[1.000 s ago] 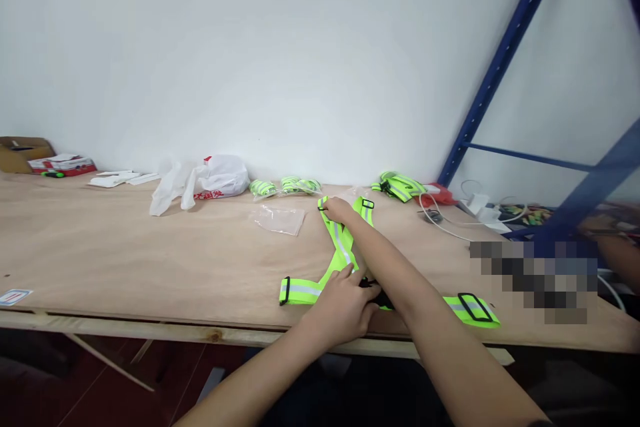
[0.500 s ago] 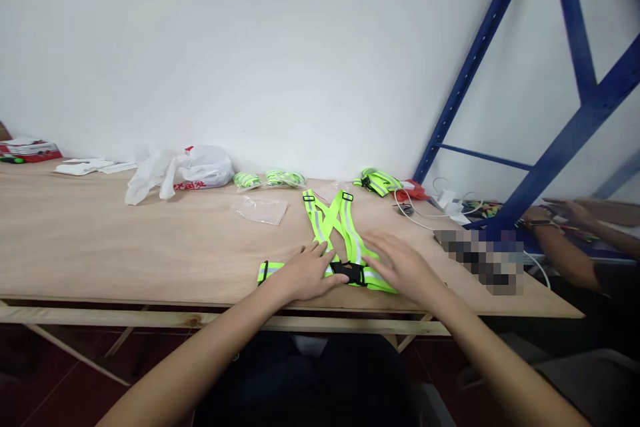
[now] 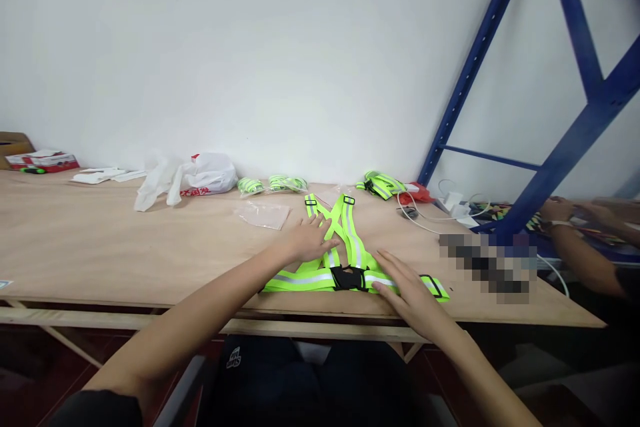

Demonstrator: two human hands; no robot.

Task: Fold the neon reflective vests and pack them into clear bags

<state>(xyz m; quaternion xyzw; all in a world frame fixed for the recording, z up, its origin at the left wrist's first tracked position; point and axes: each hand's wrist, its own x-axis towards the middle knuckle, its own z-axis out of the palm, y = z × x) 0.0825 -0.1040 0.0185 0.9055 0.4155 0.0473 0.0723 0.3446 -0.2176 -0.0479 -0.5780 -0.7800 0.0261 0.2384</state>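
Observation:
A neon-yellow reflective vest (image 3: 356, 240) made of straps lies spread on the wooden table, its shoulder straps crossed and its waist belt running along the near edge. A black buckle (image 3: 349, 278) joins the belt at the middle. My left hand (image 3: 309, 240) rests on the left shoulder strap with its fingers stretched out, palm down. Over the right part of the belt, my right hand (image 3: 407, 290) lies with fingers extended, touching the strap beside the buckle. Part of the vest is hidden under both hands.
Behind the vest are an empty clear plastic bag (image 3: 264, 215), bagged vests (image 3: 287, 183) and a white shopping bag (image 3: 213, 173). Another folded vest (image 3: 383, 185) and a white cable (image 3: 425, 217) lie at the right. A blue rack (image 3: 565, 140) stands there, near a co-worker's arm (image 3: 575, 247).
My left hand has moved up from the belt onto the shoulder strap. My right hand has shifted down slightly, uncovering the belt's right end. The view has tilted a little.

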